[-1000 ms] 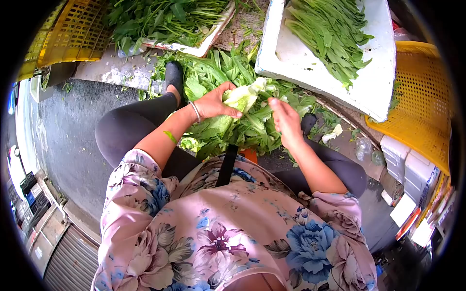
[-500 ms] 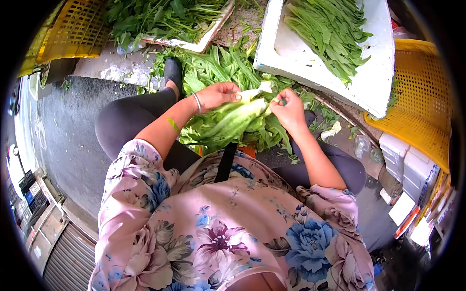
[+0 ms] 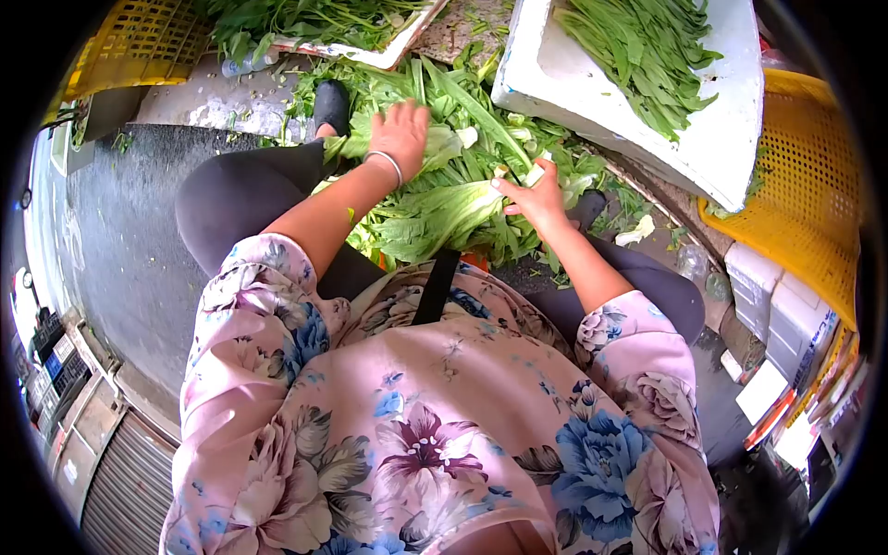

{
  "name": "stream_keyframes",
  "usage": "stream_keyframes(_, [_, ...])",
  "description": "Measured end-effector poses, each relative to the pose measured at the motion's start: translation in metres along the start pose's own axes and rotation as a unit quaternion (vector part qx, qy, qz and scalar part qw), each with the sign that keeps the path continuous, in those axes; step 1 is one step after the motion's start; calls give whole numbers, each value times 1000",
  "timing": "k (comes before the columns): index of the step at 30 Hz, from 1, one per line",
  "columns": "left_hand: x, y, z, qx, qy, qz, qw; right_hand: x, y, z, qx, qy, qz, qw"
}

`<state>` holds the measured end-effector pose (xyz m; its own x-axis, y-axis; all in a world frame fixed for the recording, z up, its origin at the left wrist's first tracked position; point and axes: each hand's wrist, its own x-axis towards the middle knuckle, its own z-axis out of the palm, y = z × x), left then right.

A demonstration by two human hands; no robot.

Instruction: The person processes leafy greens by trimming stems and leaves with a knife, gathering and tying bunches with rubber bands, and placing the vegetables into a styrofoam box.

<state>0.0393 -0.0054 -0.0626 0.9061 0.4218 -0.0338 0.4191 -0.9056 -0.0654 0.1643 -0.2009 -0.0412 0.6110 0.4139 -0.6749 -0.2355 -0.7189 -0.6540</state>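
Note:
My right hand (image 3: 535, 199) grips a head of leafy lettuce (image 3: 439, 215) near its pale cut stem end, with the leaves spreading left above my lap. Fingers stretched out, my left hand (image 3: 400, 139) lies over loose green leaves (image 3: 444, 143) on the pile; its palm side is hidden. A silver bangle circles the left wrist. Around both hands, a heap of stripped leaves and long stalks (image 3: 481, 111) covers the ground between my feet.
A white foam box (image 3: 629, 139) at upper right holds a bundle of long green leaves (image 3: 638, 60). Another white tray (image 3: 393, 57) bears greens at the top. Yellow plastic baskets (image 3: 800, 157) stand on both sides. Torn leaf scraps (image 3: 636, 231) litter the ground.
My left hand has left the lettuce and moved forward and left over the leaf pile, its fingers spreading out. The right hand now has the lettuce alone, slightly lower.

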Motion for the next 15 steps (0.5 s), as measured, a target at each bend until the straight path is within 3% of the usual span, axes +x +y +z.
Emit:
stream_keyframes(1, [0,4,-6,1,0,-3,1000,4,4,2,-1,-2,-1,1000])
stream_keyframes(2, [3,8,-12,-125,-127,40,983,9,13,5,25,-10,7,1000])
stream_keyframes(4, [11,12,-5,-310,-365,88,873,5,5,7,52,-16,18,998])
stream_keyframes(7, [4,16,-7,-357,-388,160,834,0,-12,9,-2,-49,67,997])
stream_keyframes(9, [10,16,-15,-387,-359,145,837,-3,-21,11,97,-134,-119,979])
stream_keyframes(11, [27,5,-37,-480,-467,156,726,-24,-59,4,12,-133,-232,963])
stream_keyframes(12, [32,-5,-71,-507,-464,121,716,-32,-72,-1,6,-124,-268,955])
stream_keyframes(13, [39,-10,-66,-529,-450,172,698,-39,-82,-3,3,-115,-302,946])
stream_keyframes(15, [40,-21,-68,-743,-406,140,513,-43,-93,-11,97,-42,-314,943])
